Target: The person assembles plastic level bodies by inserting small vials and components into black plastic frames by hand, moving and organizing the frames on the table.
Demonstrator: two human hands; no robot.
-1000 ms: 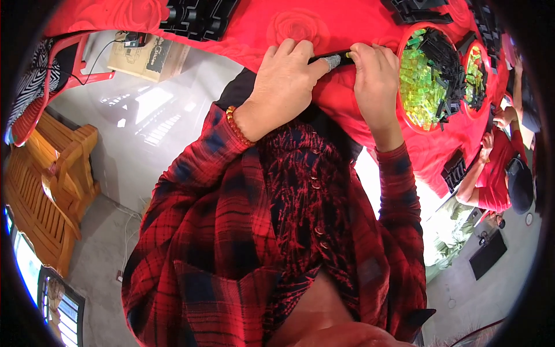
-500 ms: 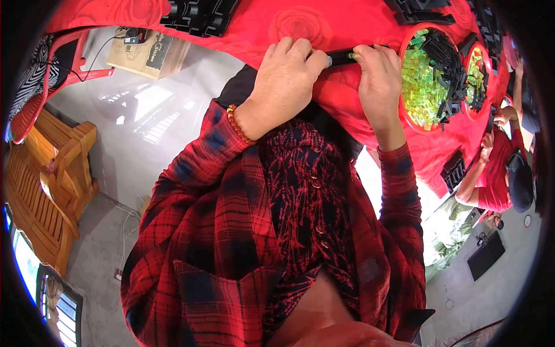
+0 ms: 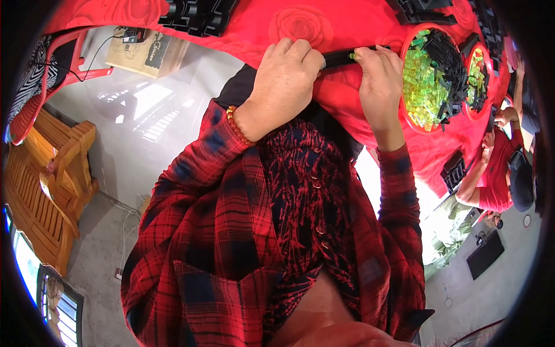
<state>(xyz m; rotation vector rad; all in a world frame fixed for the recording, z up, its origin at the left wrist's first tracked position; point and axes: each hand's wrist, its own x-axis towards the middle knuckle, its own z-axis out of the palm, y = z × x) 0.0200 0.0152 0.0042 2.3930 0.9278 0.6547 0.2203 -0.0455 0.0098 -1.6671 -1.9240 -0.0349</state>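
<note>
My left hand (image 3: 289, 75) is closed around the left end of a slim black plastic strip (image 3: 338, 59) held just above the red tablecloth. A beaded bracelet circles that wrist. At the strip's other end, my right hand (image 3: 378, 72) pinches a tiny yellow-green plastic piece (image 3: 352, 56) between thumb and finger, touching the strip or very close to it. Close beside my right hand stands a red-rimmed round basket (image 3: 406, 113), filled with translucent yellow-green pieces (image 3: 421, 95) and small black pieces (image 3: 442, 55).
A second, smaller red-rimmed basket (image 3: 489, 78) with similar pieces stands farther right. Black plastic trays (image 3: 199, 16) lie on the red tablecloth (image 3: 335, 26). A person in red (image 3: 494, 188) works at the right side. At left are a red chair (image 3: 55, 92), a cardboard box (image 3: 147, 55) and a wooden bench (image 3: 46, 185).
My left hand's fingers have shifted slightly on the black strip, and more of its length shows. The right hand stays almost in place, still pinching the yellow-green piece.
</note>
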